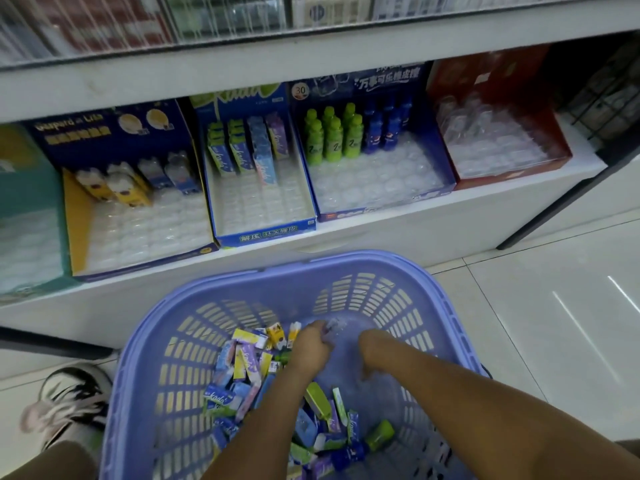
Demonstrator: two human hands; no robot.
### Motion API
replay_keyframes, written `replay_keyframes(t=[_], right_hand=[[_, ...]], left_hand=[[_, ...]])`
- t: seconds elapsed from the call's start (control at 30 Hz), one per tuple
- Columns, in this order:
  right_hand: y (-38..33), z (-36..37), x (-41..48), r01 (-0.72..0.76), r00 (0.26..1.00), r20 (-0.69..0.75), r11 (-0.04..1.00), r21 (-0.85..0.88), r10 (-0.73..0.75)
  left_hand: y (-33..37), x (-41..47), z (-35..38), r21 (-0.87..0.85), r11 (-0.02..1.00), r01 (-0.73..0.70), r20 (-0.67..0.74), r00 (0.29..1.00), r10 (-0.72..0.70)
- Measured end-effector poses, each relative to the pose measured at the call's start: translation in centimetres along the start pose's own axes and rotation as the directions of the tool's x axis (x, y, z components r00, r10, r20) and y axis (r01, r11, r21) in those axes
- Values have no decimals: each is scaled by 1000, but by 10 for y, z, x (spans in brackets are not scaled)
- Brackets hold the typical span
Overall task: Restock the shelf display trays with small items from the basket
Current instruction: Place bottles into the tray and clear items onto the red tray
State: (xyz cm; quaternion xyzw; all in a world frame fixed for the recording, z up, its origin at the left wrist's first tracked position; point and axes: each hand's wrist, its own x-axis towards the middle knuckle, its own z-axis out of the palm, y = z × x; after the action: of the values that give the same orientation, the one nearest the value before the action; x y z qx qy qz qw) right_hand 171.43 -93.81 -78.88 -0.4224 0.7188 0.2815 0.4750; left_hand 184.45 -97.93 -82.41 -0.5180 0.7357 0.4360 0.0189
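Observation:
A purple plastic basket stands on the floor below the shelf, holding several small boxes in blue, purple, yellow and green. Both of my hands reach into it. My left hand has curled fingers and pinches a small pale item at its fingertips; blur hides what the item is. My right hand hangs beside it over the bare basket floor, fingers loosely bent down, with nothing seen in it. On the shelf, a middle blue tray has matching boxes only at its back.
Left of it sits a yellow-and-blue tray with small cartons at the back. To the right are a blue tray of green and blue mini bottles and a red tray of clear items. A shoe rests left of the basket.

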Motion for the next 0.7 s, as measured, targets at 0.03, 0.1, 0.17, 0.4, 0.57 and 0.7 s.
replay_keyframes(t=[0.03, 0.1, 0.17, 0.4, 0.57, 0.7], right_hand=[[-2, -7, -4, 43, 999, 20, 999, -17, -43], [-7, -26, -28, 99, 988, 119, 995, -23, -95], [-8, -52, -47, 227, 970, 51, 962, 151, -237], [37, -131, -160, 566, 797, -153, 635, 525, -584], [76, -162, -212, 723, 690, -551, 469, 507, -469], [106, -183, -224, 793, 590, -774, 340, 505, -227]], left_hand=[[2, -5, -8, -99, 995, 7, -1, 1000, -7], [11, -16, -26, -422, 905, 56, 42, 998, -42], [25, -27, -45, -692, 714, 106, 103, 994, -48], [110, -65, -112, -917, 393, 64, 147, 972, 186], [157, -86, -140, -902, 427, -70, 60, 957, 285], [193, -82, -147, -812, 544, -211, -64, 959, 277]])
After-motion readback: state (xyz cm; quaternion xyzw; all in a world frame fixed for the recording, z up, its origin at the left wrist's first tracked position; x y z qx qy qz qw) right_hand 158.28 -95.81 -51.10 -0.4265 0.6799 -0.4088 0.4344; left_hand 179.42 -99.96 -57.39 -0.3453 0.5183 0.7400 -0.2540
